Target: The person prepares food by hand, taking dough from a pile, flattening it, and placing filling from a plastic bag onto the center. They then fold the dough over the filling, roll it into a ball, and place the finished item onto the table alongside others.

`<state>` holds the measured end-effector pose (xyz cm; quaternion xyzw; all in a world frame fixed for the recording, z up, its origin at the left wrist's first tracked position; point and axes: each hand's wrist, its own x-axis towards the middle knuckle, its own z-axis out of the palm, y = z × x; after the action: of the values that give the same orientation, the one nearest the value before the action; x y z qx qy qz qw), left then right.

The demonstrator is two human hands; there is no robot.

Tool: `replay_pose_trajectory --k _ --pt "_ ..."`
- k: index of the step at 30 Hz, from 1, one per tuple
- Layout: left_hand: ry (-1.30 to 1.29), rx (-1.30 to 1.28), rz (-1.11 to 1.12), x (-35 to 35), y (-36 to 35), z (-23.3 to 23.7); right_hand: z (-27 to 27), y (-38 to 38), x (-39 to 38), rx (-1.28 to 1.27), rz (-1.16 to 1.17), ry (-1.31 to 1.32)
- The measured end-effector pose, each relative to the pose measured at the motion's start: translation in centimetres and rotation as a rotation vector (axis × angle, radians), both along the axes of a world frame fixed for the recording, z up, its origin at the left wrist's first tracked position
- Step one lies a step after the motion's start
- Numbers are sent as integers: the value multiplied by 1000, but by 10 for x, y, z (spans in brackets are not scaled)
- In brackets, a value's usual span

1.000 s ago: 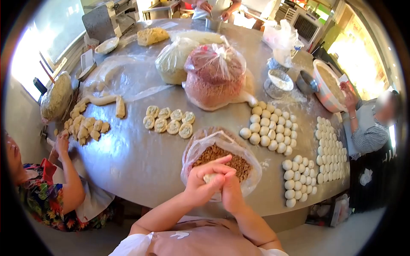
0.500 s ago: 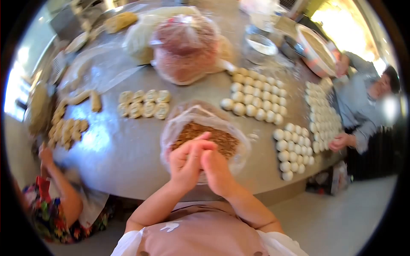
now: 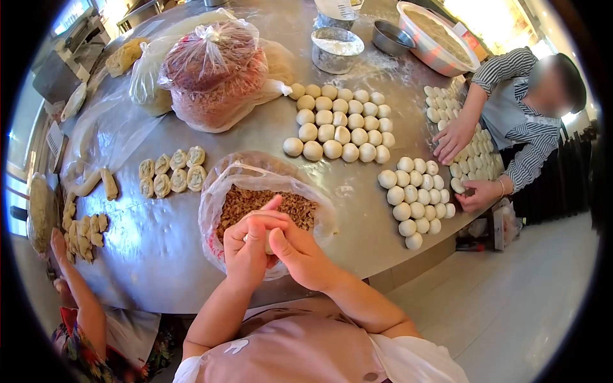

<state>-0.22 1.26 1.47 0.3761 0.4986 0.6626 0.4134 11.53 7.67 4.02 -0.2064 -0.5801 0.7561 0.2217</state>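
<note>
My left hand (image 3: 248, 246) and my right hand (image 3: 300, 255) are cupped together in front of my apron. Between them a small bit of a pale dough ball (image 3: 269, 245) shows; the fingers hide most of it. Directly beyond the hands lies an opened plastic bag (image 3: 322, 207) with its edges folded back. It holds a brown, crumbly filling (image 3: 246, 203). My fingertips are over the near part of this filling.
Rows of round dough balls (image 3: 342, 135) and another group (image 3: 415, 195) sit to the right. Flat dough pieces (image 3: 171, 171) lie left. Tied bags (image 3: 214, 76), a flour tin (image 3: 336, 51) and a tub (image 3: 440, 38) stand beyond. A co-worker's hands (image 3: 454, 137) touch dough at right; another person's arm (image 3: 83, 300) is at left.
The view has turned right, so the table's things sit further left. My hands stay together, now with pale dough showing between them. The right co-worker's hands have moved onto the dough rows.
</note>
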Motion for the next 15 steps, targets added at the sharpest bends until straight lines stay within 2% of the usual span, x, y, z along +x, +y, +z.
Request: replay_pose_trajectory --k 2,3,4,6,7,8,10,12,15 --pt "-51 -92 20 7 2 10 -7 5 6 -124 18 -19" --pt "-188 -44 -13 11 3 13 -10 8 10 -186 26 -30" --pt "-326 0 -45 14 5 17 -10 16 18 -123 -37 -75" --pt "-437 69 -60 8 4 16 -4 51 46 8 -160 -168" --pt "-410 44 43 7 1 18 -2 74 63 64 -278 -199" --pt "-386 30 29 1 -5 16 0 101 82 122 -395 -231" --pt "-337 2 -1 -19 -21 9 -5 155 120 538 -728 -611" --pt "-313 -48 24 -26 -34 4 -8 206 160 760 -822 -948" --pt "-311 -92 44 -23 -43 7 -18 252 195 885 -749 -1157"
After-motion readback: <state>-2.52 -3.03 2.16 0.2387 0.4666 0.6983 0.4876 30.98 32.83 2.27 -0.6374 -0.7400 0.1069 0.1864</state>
